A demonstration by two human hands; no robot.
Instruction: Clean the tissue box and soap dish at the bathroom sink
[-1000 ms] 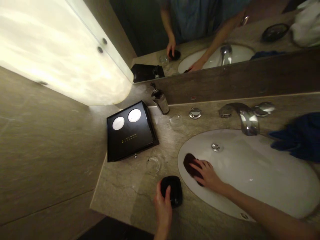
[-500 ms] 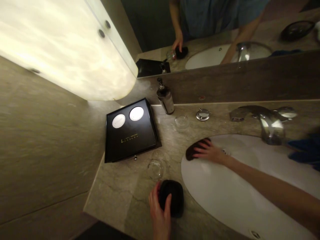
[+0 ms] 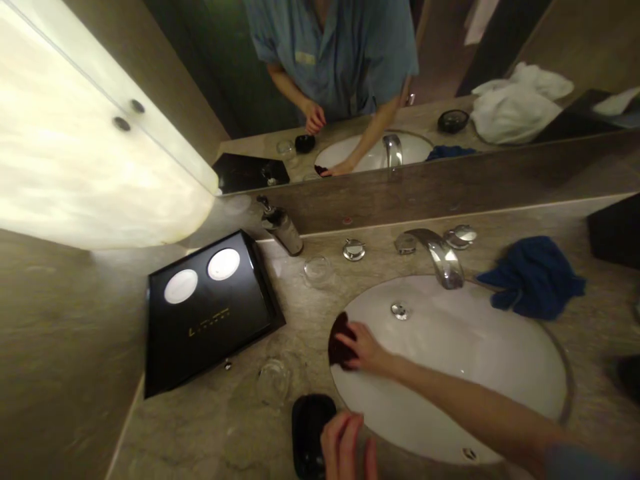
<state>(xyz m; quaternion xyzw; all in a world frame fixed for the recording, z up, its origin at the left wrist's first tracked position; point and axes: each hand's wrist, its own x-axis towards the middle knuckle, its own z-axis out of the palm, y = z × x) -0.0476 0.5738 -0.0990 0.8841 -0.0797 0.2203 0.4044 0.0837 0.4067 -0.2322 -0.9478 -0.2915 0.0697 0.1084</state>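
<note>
My right hand [image 3: 365, 348] presses a dark brown scouring pad [image 3: 341, 343] against the left inner wall of the white oval sink [image 3: 425, 407], fingers spread over it. At the bottom of the view my left hand [image 3: 346, 445] is raised with loosely bent fingers and nothing in them. Just left of it, a black rounded-square dish [image 3: 313, 430] stands on the stone counter. Beyond the dish is a clear glass [image 3: 273, 381]. The chrome drain plug [image 3: 400, 311] sits in the sink, beyond my right hand.
A black box [image 3: 215, 327] with two white discs lies at the left. Along the wall are a soap bottle [image 3: 283, 230], a clear glass dish [image 3: 317, 269], a tap handle [image 3: 354, 250] and the faucet [image 3: 440, 257]. A blue cloth [image 3: 543, 277] lies right of the faucet. A lit lamp panel [image 3: 100, 160] overhangs.
My left hand has let go of the black dish and lifted to its right. My right hand has slid the pad down along the sink's left edge. The view has swung right.
</note>
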